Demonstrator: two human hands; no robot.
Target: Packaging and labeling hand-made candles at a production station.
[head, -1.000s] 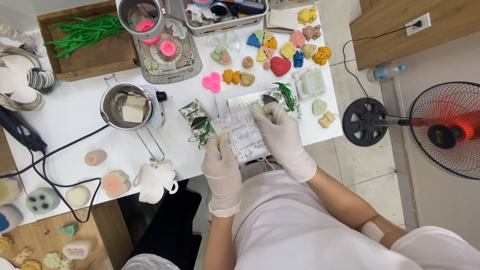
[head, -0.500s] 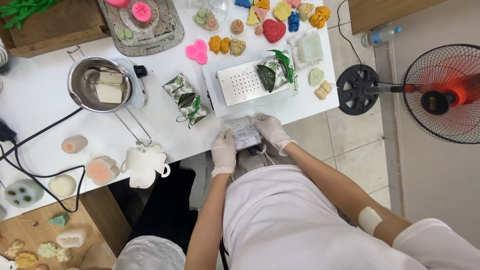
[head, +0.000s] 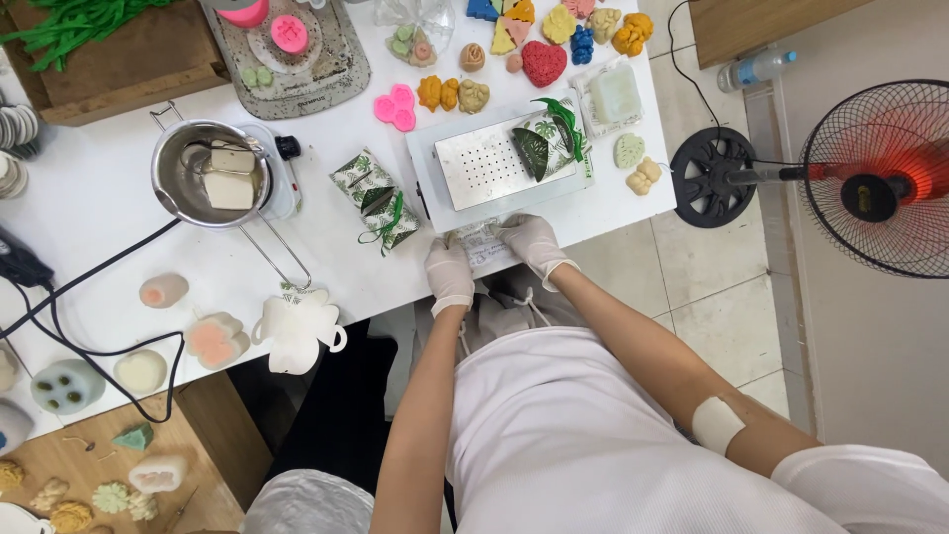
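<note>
At the table edge in the upper middle of the frame, the gloved left hand [head: 450, 272] and right hand [head: 532, 242] are both pinching a clear wrapped packet [head: 481, 243]. It looks light, crinkly and slippery, best gripped by its edges.

Two gloved hands [head: 450, 275] [head: 531, 242], one metal pot [head: 203, 183], one fan [head: 875, 178], and two leaf-print packets [head: 376, 203] [head: 549, 148] are counted.

A soap-craft workshop: moulded soaps [head: 542, 61], melting pot [head: 198, 183], perforated metal press [head: 494, 163].
</note>
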